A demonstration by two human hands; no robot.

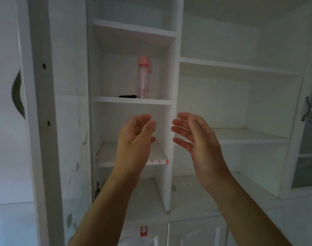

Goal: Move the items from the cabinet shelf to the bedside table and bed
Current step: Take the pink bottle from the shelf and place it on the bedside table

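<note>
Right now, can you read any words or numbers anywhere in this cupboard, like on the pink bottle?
No text can be read anywhere.
Pink bottle: no label or print shows; the picture is too blurred to tell.
Black thing lying beside it on the shelf: no writing visible.
Red dots on a lower shelf edge: just marks, not letters.
Red-and-white thing at the bottom: too blurred to read.

No readable text, labels or numbers appear anywhere.
</note>
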